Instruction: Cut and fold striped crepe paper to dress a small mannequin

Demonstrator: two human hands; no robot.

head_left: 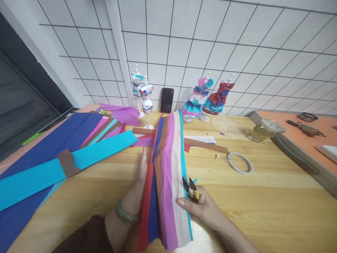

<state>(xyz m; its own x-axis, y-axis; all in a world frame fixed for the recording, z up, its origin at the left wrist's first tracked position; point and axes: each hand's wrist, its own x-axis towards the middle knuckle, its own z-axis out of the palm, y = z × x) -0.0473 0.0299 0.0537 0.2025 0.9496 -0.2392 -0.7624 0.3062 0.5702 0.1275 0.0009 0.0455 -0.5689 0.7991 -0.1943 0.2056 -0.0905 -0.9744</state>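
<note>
A stack of long crepe paper strips (166,168) in red, blue, brown, purple, pink, white and teal lies lengthwise on the wooden table (263,196). My left hand (139,179) holds the stack from its left side and underneath; a green bangle (125,214) is on that wrist. My right hand (202,207) grips small black thread snips (191,189) with a yellow mark. Its thumb presses on the stack's right edge, and the snips' tips sit at the teal strip.
Blue, teal and brown paper sheets (52,154) cover the table's left. Several small mannequins in paper dresses (204,98) and a phone (167,100) stand at the tiled wall. A tape roll (240,162), a round wooden disc (225,124) and a lidded glass jar (264,130) lie to the right.
</note>
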